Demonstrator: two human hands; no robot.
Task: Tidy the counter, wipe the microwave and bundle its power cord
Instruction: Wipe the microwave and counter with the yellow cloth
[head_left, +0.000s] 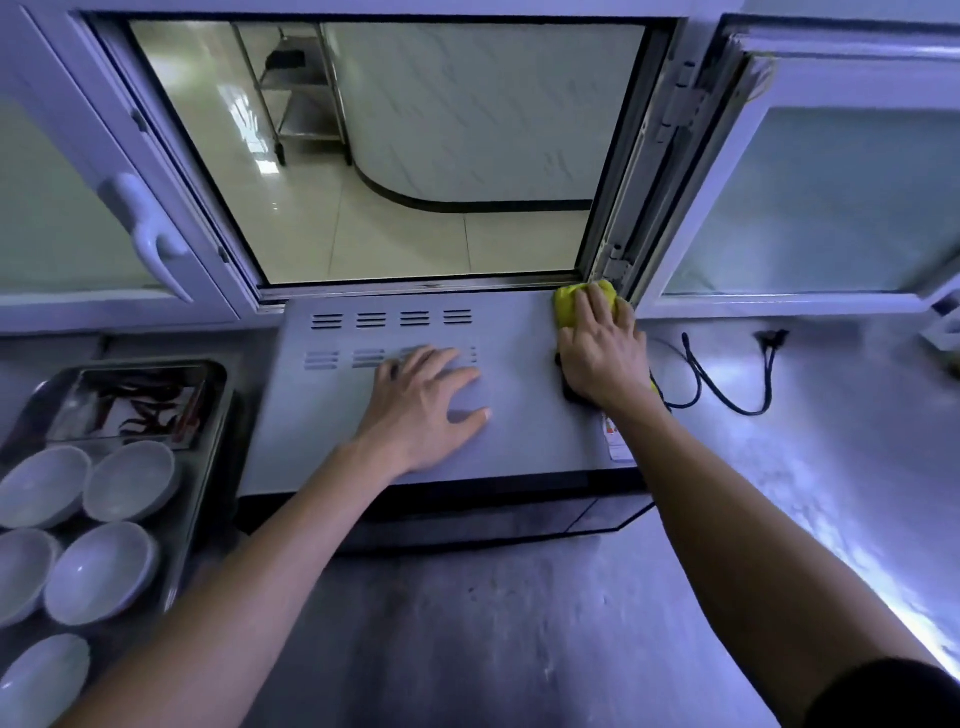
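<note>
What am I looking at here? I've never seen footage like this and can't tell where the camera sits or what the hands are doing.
There is one picture, from a wide-angle camera worn on the person's head, looking down at their two bare hands. They stand at a counter before a microwave. The left hand lies flat on its top. The right hand presses a yellow cloth at the back right corner. A black power cord lies loose on the counter to the right. On the left, a metal tray holds white bowls.
</note>
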